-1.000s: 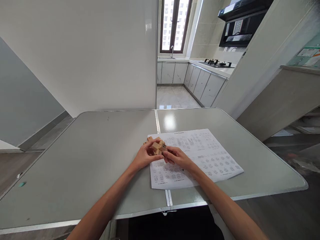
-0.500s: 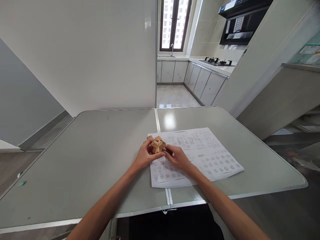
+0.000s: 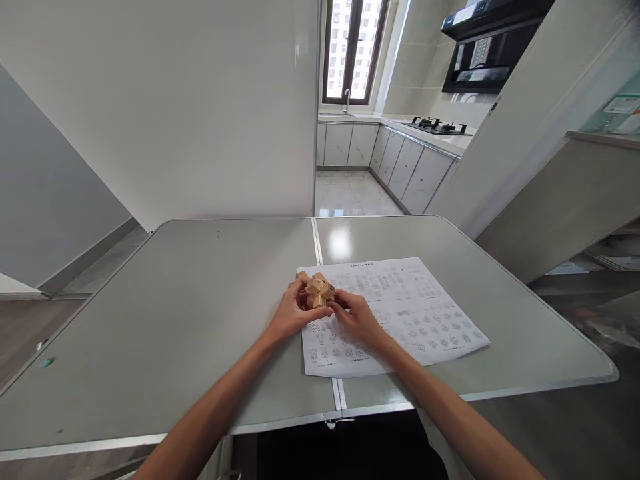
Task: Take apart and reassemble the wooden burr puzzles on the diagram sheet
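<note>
Bright daylight enters through the washed-out window (image 3: 354, 50), throwing a white glare onto the table (image 3: 240, 273), while the right edge looks stretched and smeary.

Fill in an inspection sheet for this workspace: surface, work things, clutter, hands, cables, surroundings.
Surface: grey table, with a metal strip running front to back.
Job's things: wooden block assembly, held up; printed sheet on the table.
Clutter: small green piece near the table's left edge.
Hands: left hand grips the assembly; right hand has its fingers at the assembly's right side.
Cables: nothing seen.
Surroundings: kitchen beyond, with window and stove.
</note>
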Available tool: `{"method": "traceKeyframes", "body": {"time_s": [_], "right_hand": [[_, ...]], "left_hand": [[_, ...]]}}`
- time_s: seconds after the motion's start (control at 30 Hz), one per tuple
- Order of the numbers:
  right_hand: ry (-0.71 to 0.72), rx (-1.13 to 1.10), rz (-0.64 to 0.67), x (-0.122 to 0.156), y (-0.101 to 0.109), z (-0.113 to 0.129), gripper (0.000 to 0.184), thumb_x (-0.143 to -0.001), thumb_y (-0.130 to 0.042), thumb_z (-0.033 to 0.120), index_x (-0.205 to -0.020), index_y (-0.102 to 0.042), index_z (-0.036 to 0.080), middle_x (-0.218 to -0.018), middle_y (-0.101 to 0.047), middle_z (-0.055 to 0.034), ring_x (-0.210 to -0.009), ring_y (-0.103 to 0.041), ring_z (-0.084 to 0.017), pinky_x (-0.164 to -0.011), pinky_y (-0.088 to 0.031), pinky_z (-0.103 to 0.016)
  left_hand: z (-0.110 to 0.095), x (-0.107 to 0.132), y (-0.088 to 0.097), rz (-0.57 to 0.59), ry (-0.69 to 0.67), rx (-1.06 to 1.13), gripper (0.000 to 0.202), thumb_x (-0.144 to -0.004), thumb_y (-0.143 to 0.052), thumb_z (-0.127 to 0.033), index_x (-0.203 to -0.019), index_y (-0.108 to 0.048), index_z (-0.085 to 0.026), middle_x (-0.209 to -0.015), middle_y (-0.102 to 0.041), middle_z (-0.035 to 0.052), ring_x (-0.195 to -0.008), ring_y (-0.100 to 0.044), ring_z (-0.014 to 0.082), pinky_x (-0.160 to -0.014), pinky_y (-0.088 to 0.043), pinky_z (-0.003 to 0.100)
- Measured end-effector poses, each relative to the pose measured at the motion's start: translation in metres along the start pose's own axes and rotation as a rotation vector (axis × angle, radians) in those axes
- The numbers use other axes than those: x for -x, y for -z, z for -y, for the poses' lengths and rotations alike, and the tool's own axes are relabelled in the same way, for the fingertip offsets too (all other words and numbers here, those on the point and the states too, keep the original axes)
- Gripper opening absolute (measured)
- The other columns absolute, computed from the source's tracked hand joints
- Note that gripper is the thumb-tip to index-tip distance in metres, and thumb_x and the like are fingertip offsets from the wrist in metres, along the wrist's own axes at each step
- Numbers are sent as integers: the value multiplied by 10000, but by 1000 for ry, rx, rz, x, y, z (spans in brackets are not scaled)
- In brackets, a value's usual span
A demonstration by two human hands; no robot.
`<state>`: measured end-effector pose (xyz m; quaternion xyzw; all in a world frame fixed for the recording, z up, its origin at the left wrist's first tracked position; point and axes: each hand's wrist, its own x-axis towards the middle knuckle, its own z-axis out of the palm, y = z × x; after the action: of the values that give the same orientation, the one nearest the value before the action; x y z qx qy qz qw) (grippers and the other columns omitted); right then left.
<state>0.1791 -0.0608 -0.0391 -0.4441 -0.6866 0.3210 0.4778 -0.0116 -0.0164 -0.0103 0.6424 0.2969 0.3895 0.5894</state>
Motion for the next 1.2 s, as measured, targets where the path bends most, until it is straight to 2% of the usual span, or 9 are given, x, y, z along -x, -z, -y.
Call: {"method": "traceKeyframes", "body": {"time_s": [0.23,0.4,0.5,0.63,0.8,0.93,1.0,1.07,1.2], "right_hand": [[-61,-22,-57,1,-1,-4,248,-993,-584,435,-921,-652,208,-749,-659,-10,-637,-565,-166,-613,-430,-290],[-145,-207,38,-2,1,-5,335,-1009,-578,526,-1073,-648,205,-655,-552,32,-553,-495,-146,-548,-415,-288],[-178,-308,98,-3,2,0,399,-979,-634,548,-1198,-610,215,-767,-600,7,-613,-562,-150,-548,-449,-282],[-248,-464,186,-3,4,5,640,-928,-720,541,-1438,-455,260,-964,-673,-50,-779,-677,-194,-537,-515,-275],[-257,-519,140,-6,4,5,468,-972,-648,563,-1266,-588,203,-830,-700,-33,-686,-695,-180,-559,-553,-290],[-256,-447,-13,-8,4,0,445,-987,-601,585,-1234,-601,214,-1082,-743,-91,-663,-693,-161,-533,-538,-289],[-218,-324,-48,-8,5,-3,426,-1011,-569,559,-1251,-612,209,-1100,-746,-97,-724,-702,-177,-600,-567,-312],[-144,-148,-79,-7,4,-6,382,-1036,-548,490,-1273,-629,202,-1107,-741,-103,-863,-714,-210,-769,-599,-368],[35,151,-110,-4,0,-13,338,-1054,-503,313,-1364,-612,237,-1382,-619,-133,-1247,-623,-274,-1083,-509,-468]], "left_hand": [[1,0,-2,-33,-21,2,540,-670,-948,-355,-1029,-573,-210,-1031,-653,20,-829,-655,148,-756,-524,276],[3,2,-4,-74,-32,-54,585,-681,-946,-368,-1127,-595,-227,-1069,-685,43,-835,-665,162,-745,-535,280],[2,2,-2,-96,-39,-96,612,-705,-931,-393,-1198,-607,-229,-1103,-699,58,-820,-672,161,-759,-551,294],[-3,3,-2,-129,-31,-132,652,-716,-920,-420,-1253,-609,-220,-1036,-713,48,-762,-667,153,-720,-552,289],[-6,2,-2,-136,-25,-118,652,-707,-920,-422,-1244,-612,-218,-978,-724,27,-726,-649,132,-692,-541,264],[-3,-3,2,-246,15,-24,598,-768,-854,-489,-1234,-596,-218,-1066,-734,51,-755,-673,139,-634,-532,241],[-3,-5,4,-307,17,5,560,-797,-817,-523,-1210,-602,-210,-1178,-722,80,-776,-685,138,-627,-530,238],[-2,-7,6,-336,19,9,542,-813,-795,-543,-1193,-610,-204,-1242,-710,98,-764,-683,131,-621,-525,239],[1,-8,4,-321,46,4,563,-813,-778,-578,-1192,-609,-198,-1196,-718,100,-704,-656,119,-556,-482,226]]}}
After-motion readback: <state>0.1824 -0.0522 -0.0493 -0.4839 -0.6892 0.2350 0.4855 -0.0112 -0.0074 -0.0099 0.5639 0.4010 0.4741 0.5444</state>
